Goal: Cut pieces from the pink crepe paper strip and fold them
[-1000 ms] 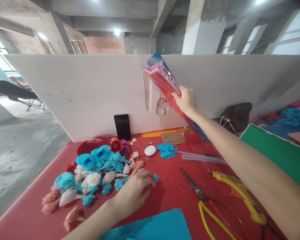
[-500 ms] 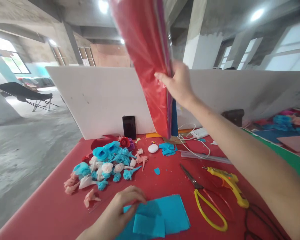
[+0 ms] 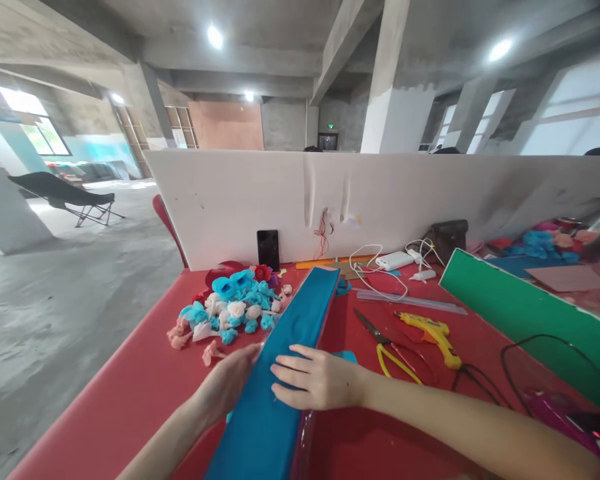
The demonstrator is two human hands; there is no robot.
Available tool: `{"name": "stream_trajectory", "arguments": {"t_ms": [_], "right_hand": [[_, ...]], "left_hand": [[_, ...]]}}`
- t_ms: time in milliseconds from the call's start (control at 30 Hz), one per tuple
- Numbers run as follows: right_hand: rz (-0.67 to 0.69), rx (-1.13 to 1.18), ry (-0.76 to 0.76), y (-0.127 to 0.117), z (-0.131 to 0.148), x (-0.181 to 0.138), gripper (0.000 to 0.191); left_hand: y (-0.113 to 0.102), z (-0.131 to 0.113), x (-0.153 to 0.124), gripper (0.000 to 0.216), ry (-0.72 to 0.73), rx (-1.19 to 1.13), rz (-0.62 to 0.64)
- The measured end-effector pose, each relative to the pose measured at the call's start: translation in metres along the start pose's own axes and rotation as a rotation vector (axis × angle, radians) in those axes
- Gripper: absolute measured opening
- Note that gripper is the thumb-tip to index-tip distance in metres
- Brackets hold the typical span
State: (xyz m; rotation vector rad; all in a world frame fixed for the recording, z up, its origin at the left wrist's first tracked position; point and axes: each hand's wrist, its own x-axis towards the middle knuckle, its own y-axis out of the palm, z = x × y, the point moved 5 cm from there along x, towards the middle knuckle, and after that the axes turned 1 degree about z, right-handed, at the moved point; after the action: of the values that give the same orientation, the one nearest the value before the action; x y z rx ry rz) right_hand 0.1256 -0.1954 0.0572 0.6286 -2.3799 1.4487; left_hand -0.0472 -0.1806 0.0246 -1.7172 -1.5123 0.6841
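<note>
A long folded pack of crepe paper point(image 3: 293, 320), blue side up with a purple-red edge in shiny plastic, slants over the middle of the table. My left hand point(image 3: 233, 380) grips its left edge, the fingertips partly hidden. My right hand point(image 3: 315, 380) lies on the upper face with fingers spread flat. Under the pack, a bit of blue paper sheet point(image 3: 347, 357) shows by my right wrist. Left of the pack lies a heap of blue, white and pink paper flowers point(image 3: 235, 310). To the right are scissors point(image 3: 390, 347) with yellow and red handles and a yellow glue gun point(image 3: 433, 333).
A white board point(image 3: 240, 200) stands along the table's back, with a black phone point(image 3: 268, 250) leaning on it. A white power bank point(image 3: 395, 261) with cables, clear sticks point(image 3: 410, 301) and a black case point(image 3: 449, 241) lie back right. A green panel point(image 3: 525, 313) borders the right side.
The paper pack came down from upright in my right hand to the table, blue face now showing. My left hand moved from the blue sheets to its edge; my right hand flattened on top.
</note>
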Motion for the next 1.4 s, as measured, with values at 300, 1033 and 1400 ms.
{"name": "stream_trajectory", "arguments": {"t_ms": [300, 1033, 1400], "right_hand": [[0.497, 0.399, 0.192, 0.016, 0.01, -0.023, 0.054], [0.338, 0.476, 0.707, -0.029, 0.098, -0.014, 0.066], [0.162, 0.497, 0.827, -0.031, 0.088, 0.003, 0.013]], "left_hand": [[-0.006, -0.001, -0.051, 0.03, -0.111, -0.385, -0.02], [0.017, -0.052, -0.148, 0.018, 0.35, 0.017, -0.167], [0.015, -0.062, -0.158, 0.015, 0.317, 0.086, -0.563]]}}
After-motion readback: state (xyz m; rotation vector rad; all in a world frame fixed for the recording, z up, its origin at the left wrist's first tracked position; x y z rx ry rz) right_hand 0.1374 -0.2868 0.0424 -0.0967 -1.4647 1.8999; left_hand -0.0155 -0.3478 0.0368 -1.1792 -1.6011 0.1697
